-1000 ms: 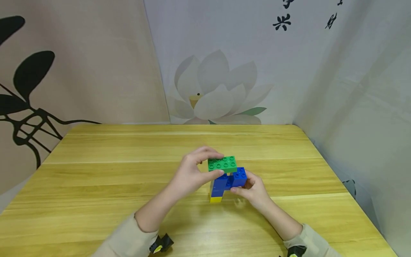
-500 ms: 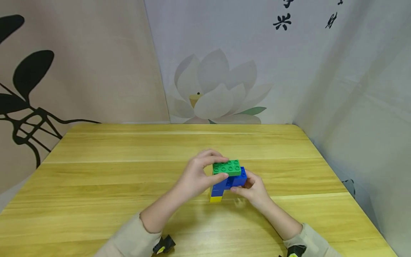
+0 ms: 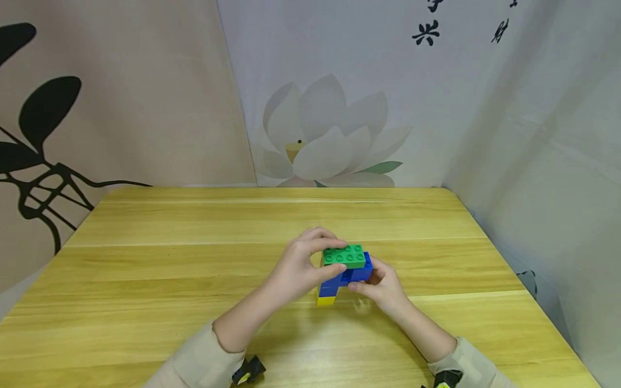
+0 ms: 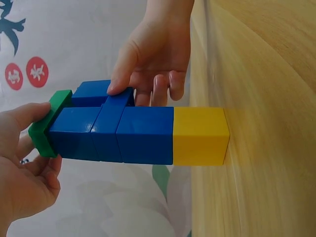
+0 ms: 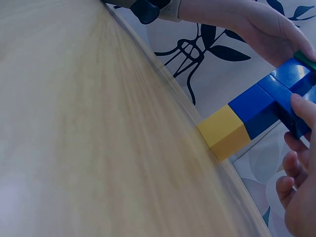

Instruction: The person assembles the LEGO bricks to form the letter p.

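Observation:
My left hand (image 3: pixel 298 264) pinches a green building brick (image 3: pixel 345 257) between thumb and fingers, flat on top of a stack. Below it stand blue bricks (image 4: pixel 145 136) in a column over a yellow brick (image 4: pixel 200 136), which rests on the table. One flat blue piece juts out sideways from the column and carries another blue brick (image 3: pixel 363 270) at its outer end. From the right, my right hand (image 3: pixel 385 288) grips this jutting part, thumb on the near side. In the right wrist view the green brick (image 5: pixel 307 60) shows only in part at the edge.
The wooden table (image 3: pixel 170 269) extends on all sides of the stack. A printed cloth (image 3: pixel 339 134) with a lotus hangs behind it. Dark wrist straps (image 3: pixel 248 371) show at the sleeves near the front edge.
My left hand has brought the green brick right and down onto the blue bricks, over the gap between column and jutting brick. The right hand stays in place.

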`<state>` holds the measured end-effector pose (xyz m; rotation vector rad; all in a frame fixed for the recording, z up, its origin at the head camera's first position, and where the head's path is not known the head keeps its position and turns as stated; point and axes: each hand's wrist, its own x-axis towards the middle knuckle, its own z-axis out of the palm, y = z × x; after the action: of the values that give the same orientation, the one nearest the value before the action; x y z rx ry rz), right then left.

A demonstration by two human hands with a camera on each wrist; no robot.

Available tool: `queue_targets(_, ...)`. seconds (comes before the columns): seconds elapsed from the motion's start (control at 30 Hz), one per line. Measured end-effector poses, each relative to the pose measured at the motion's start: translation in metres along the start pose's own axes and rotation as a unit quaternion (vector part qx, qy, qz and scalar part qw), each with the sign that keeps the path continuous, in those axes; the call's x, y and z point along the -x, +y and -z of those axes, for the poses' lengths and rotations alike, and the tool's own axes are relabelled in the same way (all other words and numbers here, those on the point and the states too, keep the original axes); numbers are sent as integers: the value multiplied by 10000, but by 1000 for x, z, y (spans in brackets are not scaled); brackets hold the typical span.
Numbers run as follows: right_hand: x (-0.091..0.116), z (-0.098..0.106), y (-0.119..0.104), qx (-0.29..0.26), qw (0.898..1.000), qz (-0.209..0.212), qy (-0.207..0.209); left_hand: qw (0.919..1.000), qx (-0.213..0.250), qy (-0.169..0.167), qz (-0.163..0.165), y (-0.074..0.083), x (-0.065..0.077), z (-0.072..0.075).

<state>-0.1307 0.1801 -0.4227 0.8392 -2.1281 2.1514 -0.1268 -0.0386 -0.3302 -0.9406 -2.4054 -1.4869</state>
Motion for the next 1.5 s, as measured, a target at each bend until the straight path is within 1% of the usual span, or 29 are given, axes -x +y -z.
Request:
queue_targets(0.3,1,1,1,149,9999,25,10,9999,64,-107,62,0,0,0)
queue_targets(0.7,2,0,-1,116,9999,-13,-7,9997,98,-210,104,0,0,1)
queue_targets(1.07,1,-1,-1,87,10000,18,-12,9998,51,-166,23,-1,0,-1)
queue_targets(1.27,2,0,0,94,9999,-32,-21,9998,6,-196,-45,-2,0,-1)
queue_targets(1.5,1,0,-1,-89,9999,29,-91,9996,38,-251,-81,-3,-2,-1)
